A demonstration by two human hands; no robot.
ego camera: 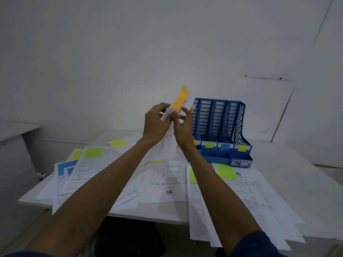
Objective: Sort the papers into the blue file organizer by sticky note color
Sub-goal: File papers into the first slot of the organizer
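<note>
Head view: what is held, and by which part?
A paper with an orange sticky note, pinched just below the note by the left hand and right hand.

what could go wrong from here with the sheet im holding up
1. The white sheet with an orange sticky note looks curled between the left hand and right hand; it may crease entering the blue plastic file organizer.
2. The orange slot label is half hidden behind the right wrist, so the sheet could land in the neighbouring green-labelled slot.

Organizer [220,130] behind papers [167,179] on table [315,182]
</note>
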